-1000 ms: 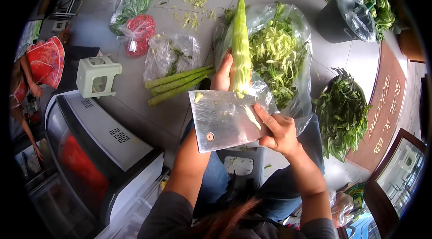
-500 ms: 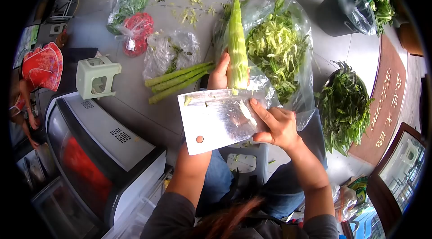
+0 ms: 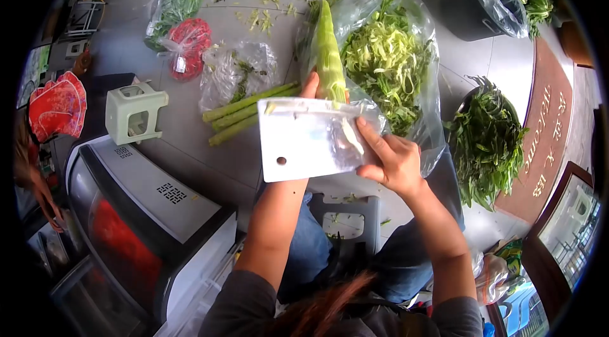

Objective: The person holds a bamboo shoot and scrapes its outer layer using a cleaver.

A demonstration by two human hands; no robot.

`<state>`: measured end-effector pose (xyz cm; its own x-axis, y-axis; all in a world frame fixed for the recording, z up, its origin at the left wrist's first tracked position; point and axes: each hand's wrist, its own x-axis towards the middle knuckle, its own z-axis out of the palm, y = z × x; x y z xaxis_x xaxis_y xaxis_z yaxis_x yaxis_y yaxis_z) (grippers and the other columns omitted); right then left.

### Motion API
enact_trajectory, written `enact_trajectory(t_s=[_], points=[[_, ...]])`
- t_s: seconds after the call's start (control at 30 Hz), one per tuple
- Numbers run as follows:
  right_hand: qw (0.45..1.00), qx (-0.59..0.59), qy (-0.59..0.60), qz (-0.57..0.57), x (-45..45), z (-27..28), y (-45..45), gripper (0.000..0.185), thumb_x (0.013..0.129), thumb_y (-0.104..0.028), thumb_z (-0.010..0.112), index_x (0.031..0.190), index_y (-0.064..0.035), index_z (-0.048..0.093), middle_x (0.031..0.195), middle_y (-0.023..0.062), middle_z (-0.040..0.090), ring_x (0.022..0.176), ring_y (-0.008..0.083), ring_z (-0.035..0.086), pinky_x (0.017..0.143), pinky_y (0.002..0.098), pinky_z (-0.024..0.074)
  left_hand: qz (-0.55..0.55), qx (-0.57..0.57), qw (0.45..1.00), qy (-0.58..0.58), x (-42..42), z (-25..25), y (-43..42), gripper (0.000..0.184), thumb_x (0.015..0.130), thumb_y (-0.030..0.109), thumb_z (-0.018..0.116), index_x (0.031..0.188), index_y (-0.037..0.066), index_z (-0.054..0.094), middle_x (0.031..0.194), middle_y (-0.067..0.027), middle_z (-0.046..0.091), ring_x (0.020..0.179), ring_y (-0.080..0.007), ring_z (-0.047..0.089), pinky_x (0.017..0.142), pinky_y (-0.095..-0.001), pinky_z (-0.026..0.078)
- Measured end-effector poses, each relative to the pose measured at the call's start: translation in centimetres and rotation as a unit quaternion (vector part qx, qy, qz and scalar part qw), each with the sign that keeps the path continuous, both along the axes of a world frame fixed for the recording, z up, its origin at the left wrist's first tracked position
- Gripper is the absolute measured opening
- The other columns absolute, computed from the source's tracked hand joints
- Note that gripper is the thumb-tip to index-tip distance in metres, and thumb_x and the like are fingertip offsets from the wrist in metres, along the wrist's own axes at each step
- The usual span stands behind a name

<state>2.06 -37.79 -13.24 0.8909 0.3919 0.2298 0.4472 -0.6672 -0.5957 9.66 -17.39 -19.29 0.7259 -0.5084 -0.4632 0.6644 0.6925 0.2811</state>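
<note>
My left hand (image 3: pixel 309 86) is wrapped round a pale green celtuce stem (image 3: pixel 329 58), its tip pointing away from me; the cleaver covers most of that hand. A broad cleaver (image 3: pixel 295 140) with a hole near one corner is in my right hand (image 3: pixel 398 162), index finger stretched along the blade. The blade's far edge lies across the lower end of the stem, and a pale shaving sticks to its face. Beyond it, a clear plastic bag (image 3: pixel 432 83) spread on the floor holds a heap of peelings (image 3: pixel 384 64). Several long green stems (image 3: pixel 244 109) lie left of my left hand.
Left are a green stool (image 3: pixel 134 112), a glass-fronted display case (image 3: pixel 146 210), and bagged red (image 3: pixel 190 45) and green vegetables (image 3: pixel 177 10). Right are a tub of dark leaves (image 3: pixel 487 147), a lined bucket (image 3: pixel 479 7) and a brown mat (image 3: pixel 539 140). Another person's arm (image 3: pixel 41 185) shows far left.
The cleaver has moved away from me, up along the celtuce, and now hides more of its lower end and of my left hand. Both hands keep their hold.
</note>
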Motion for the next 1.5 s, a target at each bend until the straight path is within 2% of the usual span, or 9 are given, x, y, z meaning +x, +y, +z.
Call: enact_trajectory(t_s=[0.1, 0.27, 0.5, 0.73, 0.9, 1.0, 1.33, 1.37, 1.5], points=[[0.991, 0.026, 0.029, -0.128, 1.6, -1.5, -1.5, 0.070, 0.078, -0.059, 0.053, 0.131, -0.0132, 0.048, 0.059, 0.0075, 0.053, 0.049, 0.0227, 0.052, 0.049, 0.0334, 0.0451, 0.159, 0.102, 0.981, 0.034, -1.0, 4.9, -3.1, 0.033, 0.095, 0.027, 0.044, 0.120, 0.006, 0.049, 0.112, -0.0074, 0.058, 0.099, -0.0200, 0.059, 0.082, -0.0381, 0.051], [0.873, 0.351, 0.329, -0.082, 0.9, 0.5, -1.8, 0.075, 0.084, -0.064, 0.044, 0.126, -0.0024, 0.050, 0.057, 0.0016, 0.049, 0.048, 0.0070, 0.044, 0.046, 0.0239, 0.0379, 0.086, 0.054, 0.994, 0.046, 0.0, 4.1, -1.7, 0.046, 0.090, 0.047, 0.047, 0.104, 0.004, 0.055, 0.081, -0.0142, 0.061, 0.071, -0.0225, 0.060, 0.058, -0.0331, 0.050], [0.729, 0.589, 0.339, -0.083, 1.0, 2.2, -2.4, 0.028, 0.094, -0.027, 0.049, 0.090, 0.0006, 0.053, 0.059, 0.0102, 0.054, 0.051, 0.0155, 0.052, 0.048, 0.0258, 0.0420, 0.086, 0.008, 0.996, 0.013, 0.7, 4.9, -1.9, 0.048, 0.093, 0.045, 0.041, 0.110, 0.000, 0.050, 0.085, -0.0175, 0.054, 0.072, -0.0230, 0.052, 0.055, -0.0285, 0.046], [0.637, 0.628, 0.399, -0.203, 1.5, 2.7, -4.1, 0.029, 0.094, -0.028, 0.050, 0.075, -0.0067, 0.052, 0.051, 0.0009, 0.039, 0.042, 0.0112, 0.037, 0.042, 0.0261, 0.0358, 0.000, -0.105, 0.994, -0.026, 0.5, 5.2, -2.3, 0.056, 0.094, 0.051, 0.032, 0.115, 0.001, 0.047, 0.091, -0.0164, 0.050, 0.073, -0.0210, 0.048, 0.052, -0.0255, 0.043], [0.826, 0.406, 0.200, -0.336, 0.8, 1.6, -3.1, 0.008, 0.090, -0.009, 0.057, 0.084, -0.0025, 0.056, 0.057, -0.0004, 0.050, 0.049, 0.0068, 0.046, 0.046, 0.0223, 0.0369, 0.018, -0.042, 0.999, -0.017, -0.2, 5.6, -4.0, 0.054, 0.093, 0.050, 0.039, 0.113, 0.002, 0.052, 0.088, -0.0133, 0.056, 0.072, -0.0228, 0.055, 0.056, -0.0294, 0.047], [0.947, 0.177, -0.028, -0.266, 1.5, 0.9, -2.9, 0.035, 0.080, 0.000, 0.060, 0.115, -0.0046, 0.057, 0.067, 0.0081, 0.055, 0.053, 0.0181, 0.048, 0.050, 0.0266, 0.0405, -0.006, -0.038, 0.999, -0.010, 0.0, 5.0, -4.5, 0.046, 0.092, 0.046, 0.044, 0.111, 0.005, 0.054, 0.090, -0.0100, 0.061, 0.076, -0.0226, 0.060, 0.066, -0.0325, 0.051], [0.990, 0.052, -0.096, -0.084, -0.7, 1.0, -0.4, 0.060, 0.062, -0.006, 0.069, 0.121, -0.0114, 0.059, 0.058, 0.0013, 0.037, 0.047, 0.0173, 0.042, 0.046, 0.0304, 0.0381, -0.094, 0.053, 0.992, -0.063, 0.9, 3.7, -3.8, 0.064, 0.090, 0.061, 0.033, 0.112, 0.003, 0.049, 0.096, -0.0108, 0.054, 0.088, -0.0235, 0.056, 0.075, -0.0336, 0.050], [0.991, 0.047, -0.099, -0.078, -0.7, 0.9, -0.4, 0.058, 0.063, -0.009, 0.069, 0.120, -0.0112, 0.059, 0.058, 0.0004, 0.037, 0.047, 0.0165, 0.042, 0.046, 0.0300, 0.0384, -0.020, 0.079, 0.997, -0.005, 0.4, 3.4, -4.7, 0.042, 0.093, 0.049, 0.038, 0.114, 0.014, 0.048, 0.080, -0.0090, 0.058, 0.067, -0.0179, 0.060, 0.058, -0.0309, 0.051], [0.993, 0.039, -0.088, -0.072, -1.1, 0.8, -0.6, 0.059, 0.064, -0.013, 0.069, 0.121, -0.0110, 0.059, 0.058, 0.0009, 0.036, 0.047, 0.0166, 0.042, 0.046, 0.0302, 0.0386, -0.002, 0.115, 0.993, -0.007, 0.2, 3.4, -4.9, 0.043, 0.094, 0.048, 0.038, 0.118, 0.014, 0.046, 0.080, -0.0085, 0.057, 0.064, -0.0175, 0.059, 0.056, -0.0315, 0.051]])
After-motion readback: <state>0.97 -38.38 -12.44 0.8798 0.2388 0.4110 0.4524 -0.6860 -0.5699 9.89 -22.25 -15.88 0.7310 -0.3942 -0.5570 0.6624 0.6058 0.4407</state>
